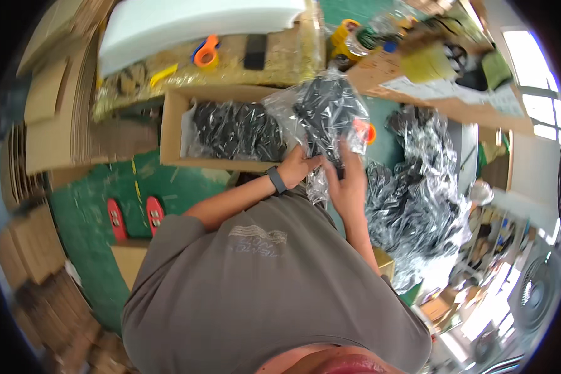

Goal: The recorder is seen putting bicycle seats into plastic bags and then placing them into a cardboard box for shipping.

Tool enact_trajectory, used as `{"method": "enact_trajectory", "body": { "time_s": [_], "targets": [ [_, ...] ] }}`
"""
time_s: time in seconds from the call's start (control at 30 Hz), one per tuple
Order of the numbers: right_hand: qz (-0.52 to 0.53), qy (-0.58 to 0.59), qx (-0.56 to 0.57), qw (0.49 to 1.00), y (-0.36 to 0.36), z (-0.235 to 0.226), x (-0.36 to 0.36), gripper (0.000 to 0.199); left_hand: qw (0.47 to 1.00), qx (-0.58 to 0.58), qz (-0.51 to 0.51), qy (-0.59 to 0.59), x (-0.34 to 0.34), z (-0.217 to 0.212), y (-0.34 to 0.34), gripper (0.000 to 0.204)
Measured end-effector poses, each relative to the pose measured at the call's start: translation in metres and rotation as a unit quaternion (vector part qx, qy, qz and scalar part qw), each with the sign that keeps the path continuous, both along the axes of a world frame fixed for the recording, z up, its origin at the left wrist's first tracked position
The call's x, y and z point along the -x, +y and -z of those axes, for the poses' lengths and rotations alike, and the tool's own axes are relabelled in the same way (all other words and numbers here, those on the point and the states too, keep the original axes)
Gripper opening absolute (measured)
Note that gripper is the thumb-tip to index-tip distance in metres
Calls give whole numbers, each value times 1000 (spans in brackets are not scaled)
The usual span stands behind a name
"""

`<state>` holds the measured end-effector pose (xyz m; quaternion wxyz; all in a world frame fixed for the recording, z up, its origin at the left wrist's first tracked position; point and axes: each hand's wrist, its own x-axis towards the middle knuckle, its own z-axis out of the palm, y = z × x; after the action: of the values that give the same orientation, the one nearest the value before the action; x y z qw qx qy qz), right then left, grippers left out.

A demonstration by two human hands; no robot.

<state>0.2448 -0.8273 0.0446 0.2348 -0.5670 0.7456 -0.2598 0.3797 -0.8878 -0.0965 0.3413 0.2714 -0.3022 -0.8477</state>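
A clear plastic bag point(330, 109) with a dark, black item inside lies at the right end of an open cardboard box point(171, 134). My left hand point(299, 167), with a dark band on its wrist, is closed on the gathered lower end of this bag. Against the bag's right side is my right hand point(349, 181), its thumb toward the left hand and its fingers blurred by motion. Inside the box, several black items in clear plastic bags point(237, 131) sit side by side. Part of an orange ring-shaped thing point(371, 133) shows beside the bag.
Behind the box, a tape-covered table point(230, 71) carries white foam sheets point(199, 25) and an orange tape dispenser point(206, 53). A large heap of bagged black items point(411, 199) is on my right. Flattened cartons point(56, 118) stand left; another carton point(436, 93) stands back right.
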Motion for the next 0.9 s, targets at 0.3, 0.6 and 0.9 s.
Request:
{"method": "enact_trajectory", "body": {
  "time_s": [0.3, 0.6, 0.9],
  "targets": [
    [84, -491, -59, 865, -84, 73, -2, 43, 949, 291, 41, -116, -44, 16, -5, 47],
    [216, -584, -387, 680, -143, 303, 17, 31, 891, 202, -129, -386, -179, 27, 47, 48],
    [281, -554, -336, 708, -136, 524, 59, 53, 861, 99, -203, -456, -203, 27, 83, 50]
  ]
}}
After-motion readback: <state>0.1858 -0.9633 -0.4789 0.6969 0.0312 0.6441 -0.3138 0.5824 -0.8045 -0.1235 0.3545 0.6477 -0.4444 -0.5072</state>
